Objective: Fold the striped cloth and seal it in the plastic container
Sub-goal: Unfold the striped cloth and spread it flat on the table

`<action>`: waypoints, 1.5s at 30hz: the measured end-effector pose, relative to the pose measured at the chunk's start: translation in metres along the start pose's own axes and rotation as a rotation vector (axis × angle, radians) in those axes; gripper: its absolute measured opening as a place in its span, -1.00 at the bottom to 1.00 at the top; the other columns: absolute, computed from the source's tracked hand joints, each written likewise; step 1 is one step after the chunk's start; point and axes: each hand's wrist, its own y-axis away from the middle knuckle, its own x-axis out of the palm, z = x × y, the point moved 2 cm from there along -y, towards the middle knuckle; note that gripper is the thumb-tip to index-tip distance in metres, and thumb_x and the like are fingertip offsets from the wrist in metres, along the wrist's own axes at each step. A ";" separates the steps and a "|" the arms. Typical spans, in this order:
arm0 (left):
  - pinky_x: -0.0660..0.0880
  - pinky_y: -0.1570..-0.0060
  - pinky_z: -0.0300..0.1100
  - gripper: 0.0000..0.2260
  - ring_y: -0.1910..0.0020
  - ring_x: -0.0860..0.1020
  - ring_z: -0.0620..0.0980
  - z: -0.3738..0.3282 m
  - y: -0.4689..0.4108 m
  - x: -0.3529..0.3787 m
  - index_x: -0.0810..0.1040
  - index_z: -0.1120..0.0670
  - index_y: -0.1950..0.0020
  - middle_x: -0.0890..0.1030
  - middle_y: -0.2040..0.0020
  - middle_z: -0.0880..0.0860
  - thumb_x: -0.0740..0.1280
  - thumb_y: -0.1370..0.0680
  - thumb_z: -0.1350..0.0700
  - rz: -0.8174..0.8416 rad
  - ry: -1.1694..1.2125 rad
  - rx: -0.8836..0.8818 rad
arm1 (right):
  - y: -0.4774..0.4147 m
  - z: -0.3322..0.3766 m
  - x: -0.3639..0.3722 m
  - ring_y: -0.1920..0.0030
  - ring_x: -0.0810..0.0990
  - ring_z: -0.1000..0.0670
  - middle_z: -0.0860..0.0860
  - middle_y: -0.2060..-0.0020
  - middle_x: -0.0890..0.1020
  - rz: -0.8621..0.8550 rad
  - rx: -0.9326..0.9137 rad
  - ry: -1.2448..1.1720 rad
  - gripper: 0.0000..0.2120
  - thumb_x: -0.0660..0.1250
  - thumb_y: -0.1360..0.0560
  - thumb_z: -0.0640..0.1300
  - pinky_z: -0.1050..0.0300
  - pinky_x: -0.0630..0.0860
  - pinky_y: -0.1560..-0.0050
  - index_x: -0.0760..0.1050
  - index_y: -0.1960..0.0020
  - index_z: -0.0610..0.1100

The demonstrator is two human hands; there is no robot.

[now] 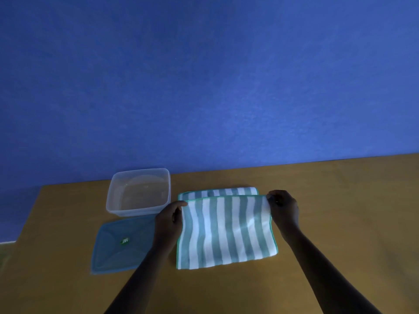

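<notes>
The teal-and-white striped cloth [226, 230] lies on the wooden table [340, 211], its near half lifted and folded over toward the far edge, where a strip of the lower layer still shows. My left hand [169, 220] pinches the upper left corner of the raised layer. My right hand [283, 207] pinches the upper right corner. A clear plastic container [138, 193] stands empty and open to the left of the cloth. Its blue lid [122, 243] lies flat in front of it, partly under my left forearm.
A blue wall [204, 87] rises right behind the table's far edge. The table's left edge runs diagonally just left of the lid. Bare tabletop stretches to the right of the cloth.
</notes>
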 end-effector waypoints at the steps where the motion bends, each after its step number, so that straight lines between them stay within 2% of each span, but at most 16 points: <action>1: 0.47 0.17 -0.33 -0.79 0.23 0.60 -0.05 -0.001 -0.003 0.002 0.67 0.07 -0.10 0.65 0.16 0.01 0.33 -0.57 0.30 -0.005 0.000 0.012 | -0.002 0.001 0.004 0.18 0.64 0.12 0.23 0.28 0.65 0.010 -0.006 0.012 -0.83 0.40 -0.48 -0.21 0.29 0.44 0.26 0.60 0.14 0.06; 3: 0.57 0.03 -0.20 -0.75 0.09 0.62 -0.04 -0.003 -0.010 0.006 0.63 0.12 -0.21 0.66 -0.04 0.03 0.38 -0.54 0.29 0.013 -0.017 0.046 | -0.008 0.002 0.011 0.20 0.63 0.16 0.26 0.29 0.64 0.021 -0.008 0.023 -0.80 0.39 -0.48 -0.23 0.34 0.43 0.27 0.61 0.15 0.08; 5: 0.48 -0.05 -0.26 -0.66 0.00 0.60 -0.03 -0.004 -0.017 0.010 0.59 0.16 -0.29 0.63 -0.17 0.07 0.40 -0.52 0.30 0.041 -0.069 0.071 | -0.014 0.004 0.017 0.19 0.63 0.10 0.23 0.29 0.64 0.027 -0.003 0.035 -0.81 0.39 -0.48 -0.23 0.29 0.43 0.27 0.63 0.13 0.07; 8: 0.36 -0.06 -0.34 -0.60 0.08 0.57 0.06 -0.005 -0.029 0.015 0.55 0.23 -0.33 0.61 -0.20 0.17 0.39 -0.48 0.36 0.067 -0.112 0.067 | -0.027 0.008 0.025 0.15 0.63 0.03 0.12 0.26 0.65 0.020 -0.021 0.053 -0.85 0.39 -0.49 -0.23 0.26 0.43 0.24 0.65 0.09 0.01; 11: 0.46 -0.26 -0.08 -0.56 -0.11 0.59 0.21 -0.007 -0.041 0.020 0.50 0.27 -0.38 0.56 -0.29 0.22 0.36 -0.49 0.37 0.103 -0.129 0.040 | -0.042 0.013 0.032 0.08 0.66 -0.05 -0.02 0.16 0.72 -0.011 -0.034 0.068 -0.88 0.40 -0.48 -0.24 0.23 0.44 0.13 0.67 0.04 -0.08; 13: 0.43 -0.33 -0.03 -0.54 -0.23 0.56 0.25 -0.005 -0.048 0.025 0.47 0.29 -0.40 0.53 -0.33 0.24 0.34 -0.49 0.38 0.122 -0.145 0.016 | -0.050 0.016 0.037 0.04 0.66 -0.09 -0.08 0.10 0.74 -0.032 -0.031 0.068 -0.88 0.40 -0.48 -0.25 0.19 0.45 0.04 0.67 0.02 -0.12; 16: 0.34 -0.39 -0.12 -0.50 -0.38 0.47 0.22 0.003 -0.055 0.035 0.41 0.29 -0.46 0.46 -0.41 0.25 0.31 -0.50 0.38 0.175 -0.179 -0.052 | -0.060 0.015 0.047 0.00 0.66 -0.12 -0.09 0.10 0.73 -0.037 -0.010 0.079 -0.88 0.38 -0.48 -0.25 0.19 0.44 0.00 0.66 0.03 -0.13; 18: 0.31 -0.42 -0.10 -0.47 -0.43 0.43 0.21 0.011 -0.056 0.043 0.35 0.27 -0.50 0.40 -0.46 0.24 0.31 -0.51 0.35 0.234 -0.197 -0.097 | -0.065 0.011 0.056 -0.03 0.65 -0.15 -0.11 0.08 0.73 -0.029 0.016 0.093 -0.88 0.37 -0.49 -0.25 0.21 0.40 0.01 0.65 0.01 -0.15; 23: 0.17 -0.52 -0.08 -0.37 -0.59 0.19 0.14 0.029 -0.049 0.057 0.19 0.15 -0.60 0.20 -0.60 0.19 0.35 -0.58 0.16 0.349 -0.249 -0.191 | -0.061 -0.004 0.071 -0.01 0.67 -0.13 -0.13 0.08 0.74 0.018 0.040 0.150 -0.87 0.38 -0.51 -0.21 0.35 0.30 0.12 0.62 -0.04 -0.18; 25: 0.16 -0.52 -0.07 -0.37 -0.61 0.13 0.13 0.034 -0.045 0.059 0.17 0.06 -0.62 0.14 -0.62 0.19 0.35 -0.59 0.12 0.366 -0.235 -0.217 | -0.055 -0.011 0.070 0.03 0.70 -0.12 -0.12 0.09 0.73 0.023 0.015 0.148 -0.88 0.38 -0.51 -0.23 0.39 0.35 0.13 0.60 -0.04 -0.19; 28: 0.13 -0.53 -0.08 -0.40 -0.63 0.08 0.11 0.041 -0.041 0.060 0.20 0.00 -0.60 0.10 -0.63 0.18 0.34 -0.60 0.10 0.393 -0.237 -0.244 | -0.047 -0.017 0.065 -0.08 0.68 -0.15 -0.16 -0.02 0.71 0.022 -0.037 0.237 -0.78 0.36 -0.51 -0.28 0.14 0.53 -0.05 0.57 -0.16 -0.22; 33: 0.13 -0.54 -0.08 -0.41 -0.64 0.04 0.10 0.044 -0.037 0.063 0.25 0.04 -0.58 0.07 -0.64 0.17 0.37 -0.58 0.08 0.395 -0.282 -0.242 | -0.026 -0.012 0.075 -0.20 0.57 -0.27 -0.21 -0.19 0.61 0.045 -0.299 0.418 -0.70 0.36 -0.45 -0.39 -0.04 0.48 -0.24 0.58 -0.17 -0.27; 36: 0.06 -0.56 -0.09 -0.35 -0.64 -0.01 0.12 0.041 -0.034 0.067 0.19 0.10 -0.60 0.03 -0.64 0.19 0.38 -0.58 0.07 0.385 -0.313 -0.245 | -0.015 -0.014 0.089 -0.31 0.48 -0.26 -0.19 -0.34 0.51 0.184 -0.326 0.553 -0.65 0.36 -0.49 -0.30 -0.10 0.47 -0.29 0.55 -0.27 -0.22; 39: 0.00 -0.56 -0.09 -0.29 -0.64 -0.04 0.15 0.042 -0.029 0.072 0.09 0.15 -0.62 -0.01 -0.65 0.20 0.38 -0.58 0.08 0.399 -0.341 -0.275 | -0.004 -0.023 0.101 -0.44 0.35 -0.18 -0.11 -0.49 0.35 0.312 -0.264 0.715 -0.55 0.33 -0.54 -0.11 -0.16 0.46 -0.29 0.42 -0.42 -0.10; 42: -0.02 -0.56 -0.08 -0.26 -0.64 -0.05 0.16 0.043 -0.026 0.073 0.05 0.17 -0.63 -0.02 -0.65 0.21 0.39 -0.57 0.10 0.425 -0.350 -0.298 | 0.002 -0.036 0.106 -0.51 0.24 -0.15 -0.07 -0.56 0.23 0.390 -0.194 0.810 -0.49 0.28 -0.56 -0.01 -0.17 0.39 -0.33 0.29 -0.48 -0.05; 45: 0.17 -0.52 -0.05 -0.23 -0.63 0.04 0.18 0.037 -0.020 0.073 -0.02 0.15 -0.64 -0.11 -0.65 0.18 0.37 -0.58 0.07 0.422 -0.430 -0.282 | 0.003 -0.036 0.107 -0.53 0.21 -0.15 -0.10 -0.57 0.21 0.410 -0.195 0.827 -0.47 0.30 -0.56 -0.02 -0.18 0.38 -0.34 0.27 -0.49 -0.07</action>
